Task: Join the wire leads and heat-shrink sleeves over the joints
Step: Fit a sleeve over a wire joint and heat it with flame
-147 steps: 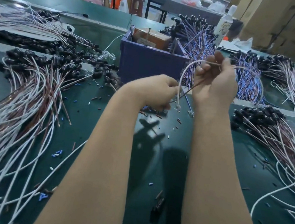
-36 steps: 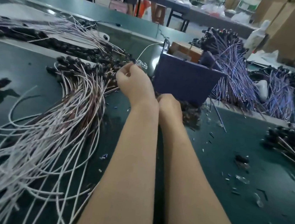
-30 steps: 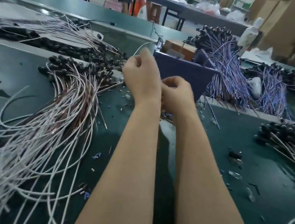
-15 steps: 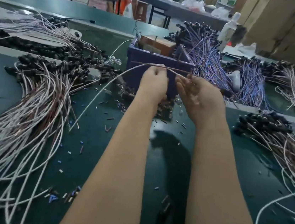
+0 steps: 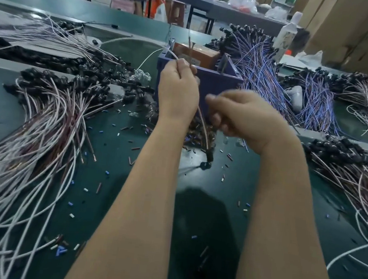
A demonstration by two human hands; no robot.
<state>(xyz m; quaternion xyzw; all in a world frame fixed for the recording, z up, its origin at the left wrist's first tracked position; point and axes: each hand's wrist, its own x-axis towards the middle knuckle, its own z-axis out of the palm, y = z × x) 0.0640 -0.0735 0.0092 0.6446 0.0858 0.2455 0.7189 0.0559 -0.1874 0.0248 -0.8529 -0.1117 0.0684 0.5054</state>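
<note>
My left hand is raised in front of the blue bin and grips a white wire and a brown wire lead that stick up from its fingers. A brown wire hangs from that hand down to a black component just above the green mat. My right hand is beside it, blurred, with its fingers curled close to the hanging wire. Whether it holds anything is hidden. Small dark sleeves lie heaped at the foot of the bin.
A large bundle of white and brown wires with black ends fans over the left of the mat. Blue-purple wires lie behind the bin, and another white-brown bundle is at the right. Cut insulation bits litter the mat.
My left hand has risen with the wires it grips, and the wire has swung from level to hanging down. My right hand has dropped lower and moved in toward the hanging wire.
</note>
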